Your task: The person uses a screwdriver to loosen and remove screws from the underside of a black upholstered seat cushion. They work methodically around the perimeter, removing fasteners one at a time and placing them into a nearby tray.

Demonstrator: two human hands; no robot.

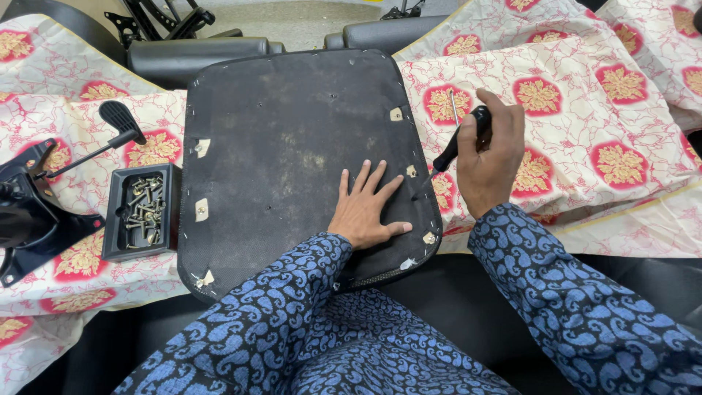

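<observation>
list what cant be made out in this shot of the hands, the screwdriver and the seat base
Head view:
- Screwdriver tip: too thin and dark against the seat base.
- Its grip: wrapped by the right hand.
- Base surface under the flat left hand.
- Screws in the black tray: too small to count.

One dark seat board (292,146) lies there, with one screwdriver (457,143), one black tray (113,219) holding many screws (145,208), one black metal bracket (29,212) with one lever (110,135), and two hands (365,208).

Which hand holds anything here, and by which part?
The right hand holds a screwdriver by its black handle. The left hand holds nothing; it lies flat on the seat base.
</observation>
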